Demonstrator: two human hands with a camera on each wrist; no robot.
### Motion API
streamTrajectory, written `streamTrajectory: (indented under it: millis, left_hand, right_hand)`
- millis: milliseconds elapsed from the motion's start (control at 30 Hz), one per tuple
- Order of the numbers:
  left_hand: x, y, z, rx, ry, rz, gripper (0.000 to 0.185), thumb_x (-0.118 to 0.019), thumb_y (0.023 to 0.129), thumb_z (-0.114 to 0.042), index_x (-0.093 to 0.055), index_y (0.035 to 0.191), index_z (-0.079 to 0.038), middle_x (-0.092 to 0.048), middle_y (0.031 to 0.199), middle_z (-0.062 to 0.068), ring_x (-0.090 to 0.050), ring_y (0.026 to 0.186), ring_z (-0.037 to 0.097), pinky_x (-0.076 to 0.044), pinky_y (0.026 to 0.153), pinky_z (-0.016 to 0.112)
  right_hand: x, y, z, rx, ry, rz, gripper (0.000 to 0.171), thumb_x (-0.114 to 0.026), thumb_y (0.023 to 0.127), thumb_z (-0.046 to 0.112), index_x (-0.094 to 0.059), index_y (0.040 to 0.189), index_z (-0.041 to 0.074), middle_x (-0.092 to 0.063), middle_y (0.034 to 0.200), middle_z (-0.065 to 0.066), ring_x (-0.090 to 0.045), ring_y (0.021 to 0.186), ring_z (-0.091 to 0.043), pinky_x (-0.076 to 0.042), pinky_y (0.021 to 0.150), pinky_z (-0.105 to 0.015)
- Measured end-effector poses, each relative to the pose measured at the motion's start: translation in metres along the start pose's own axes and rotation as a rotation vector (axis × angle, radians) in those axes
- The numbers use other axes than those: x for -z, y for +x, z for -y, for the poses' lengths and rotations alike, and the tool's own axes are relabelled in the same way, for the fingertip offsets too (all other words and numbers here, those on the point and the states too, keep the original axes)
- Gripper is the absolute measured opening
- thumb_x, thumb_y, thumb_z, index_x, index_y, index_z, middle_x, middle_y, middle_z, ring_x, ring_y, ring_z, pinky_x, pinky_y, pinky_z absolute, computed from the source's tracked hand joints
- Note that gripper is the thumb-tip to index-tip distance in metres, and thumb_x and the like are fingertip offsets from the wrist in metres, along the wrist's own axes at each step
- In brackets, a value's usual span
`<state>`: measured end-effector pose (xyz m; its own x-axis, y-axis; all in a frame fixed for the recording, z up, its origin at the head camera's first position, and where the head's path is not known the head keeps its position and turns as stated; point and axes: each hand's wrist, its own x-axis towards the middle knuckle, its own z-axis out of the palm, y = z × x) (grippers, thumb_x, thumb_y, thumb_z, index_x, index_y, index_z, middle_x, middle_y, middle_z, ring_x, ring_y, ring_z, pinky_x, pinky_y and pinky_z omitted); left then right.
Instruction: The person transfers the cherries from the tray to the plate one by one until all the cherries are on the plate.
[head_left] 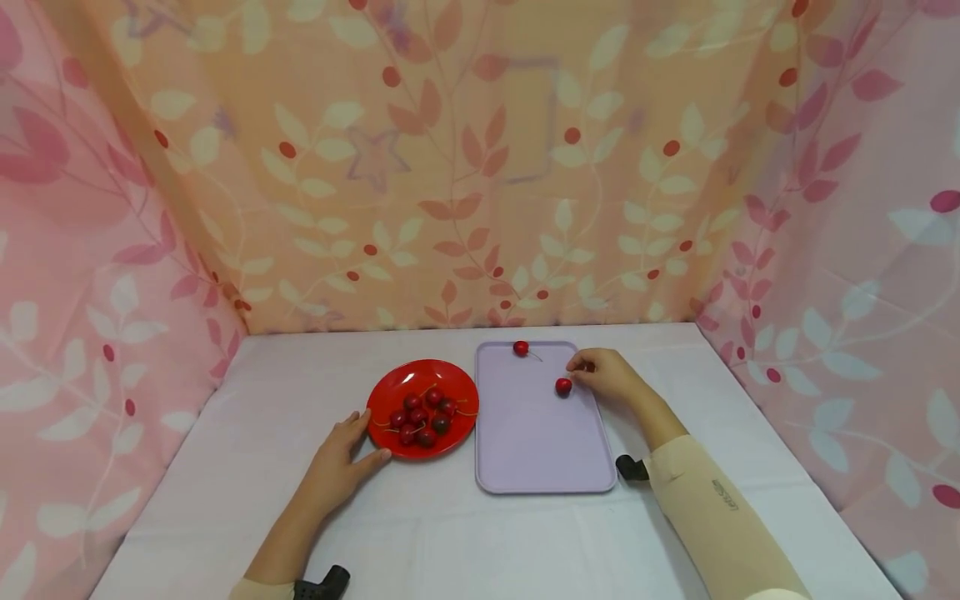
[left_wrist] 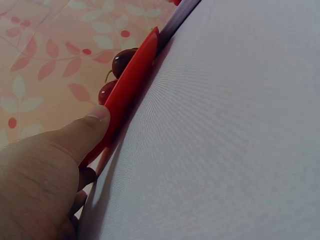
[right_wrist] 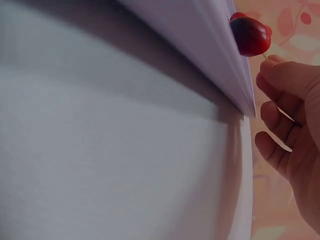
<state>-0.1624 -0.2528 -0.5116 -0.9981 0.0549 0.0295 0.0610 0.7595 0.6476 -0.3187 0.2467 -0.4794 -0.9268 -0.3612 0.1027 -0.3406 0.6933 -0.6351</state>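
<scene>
My right hand [head_left: 606, 375] pinches the stem of a dark red cherry [head_left: 563, 387] between thumb and fingertip, over the right part of a lilac tray [head_left: 536, 450]. The right wrist view shows this cherry [right_wrist: 251, 37] close at the tray's edge, its thin stem running to the fingertips. Another cherry [head_left: 521, 348] with a stem lies at the tray's far end. To the left, my left hand [head_left: 341, 467] grips the rim of a red plate [head_left: 390, 385], thumb [left_wrist: 97, 120] on the near rim. Several cherries [head_left: 417, 416] are heaped on this plate.
A white cloth [head_left: 420, 542] covers the table. The plate's right rim sits right beside the tray's left edge [head_left: 477, 467]. Behind the table hangs an orange leaf-patterned curtain [head_left: 465, 167], with pink patterned curtains [head_left: 60, 333] at both sides.
</scene>
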Motion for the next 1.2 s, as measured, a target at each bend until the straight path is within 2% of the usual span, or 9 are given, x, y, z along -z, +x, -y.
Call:
streamTrajectory:
  millis: [100, 367, 533, 867, 1200]
  left_hand:
    - [0.0, 0.0, 0.0, 0.002, 0.001, 0.001, 0.096, -0.072, 0.087, -0.063, -0.035, 0.161, -0.014, -0.033, 0.165, 0.017, -0.022, 0.152, 0.052, -0.032, 0.11, 0.072]
    - [0.0, -0.001, -0.003, -0.008, 0.006, -0.008, 0.094, -0.074, 0.087, -0.058, -0.036, 0.16, -0.013, -0.035, 0.164, 0.018, -0.024, 0.152, 0.051, -0.034, 0.11, 0.071]
    - [0.0, -0.001, -0.004, -0.003, 0.006, -0.006, 0.094, -0.075, 0.087, -0.057, -0.036, 0.16, -0.012, -0.035, 0.164, 0.018, -0.023, 0.152, 0.051, -0.033, 0.11, 0.071]
    - [0.0, 0.001, 0.0, 0.002, 0.006, -0.002, 0.095, -0.072, 0.087, -0.061, -0.035, 0.161, -0.014, -0.033, 0.165, 0.017, -0.022, 0.152, 0.051, -0.033, 0.11, 0.072]
    - [0.002, 0.0, -0.003, 0.007, -0.001, 0.006, 0.095, -0.073, 0.087, -0.059, -0.034, 0.161, -0.014, -0.033, 0.165, 0.018, -0.021, 0.152, 0.051, -0.031, 0.111, 0.072]
  right_hand:
    - [-0.002, -0.005, 0.006, 0.002, 0.033, -0.026, 0.01, -0.071, 0.093, 0.007, -0.076, 0.101, 0.012, -0.071, 0.094, -0.001, -0.059, 0.085, -0.018, -0.051, 0.079, -0.033]
    - [0.004, -0.01, 0.012, -0.04, 0.028, -0.037, 0.008, -0.073, 0.094, 0.012, -0.077, 0.1, 0.013, -0.072, 0.094, -0.002, -0.06, 0.087, -0.02, -0.052, 0.082, -0.036]
    - [0.008, -0.015, 0.015, -0.032, 0.058, -0.043, 0.005, -0.075, 0.093, 0.013, -0.077, 0.097, 0.013, -0.073, 0.091, -0.002, -0.062, 0.084, -0.019, -0.053, 0.081, -0.036]
    - [0.017, -0.02, 0.028, -0.005, 0.042, -0.055, 0.005, -0.075, 0.092, 0.014, -0.077, 0.096, 0.016, -0.073, 0.089, 0.002, -0.063, 0.081, -0.018, -0.053, 0.077, -0.031]
    - [0.02, -0.021, 0.043, -0.035, 0.103, -0.045, 0.011, -0.075, 0.093, 0.015, -0.077, 0.103, 0.011, -0.075, 0.092, 0.0, -0.065, 0.084, -0.02, -0.055, 0.075, -0.031]
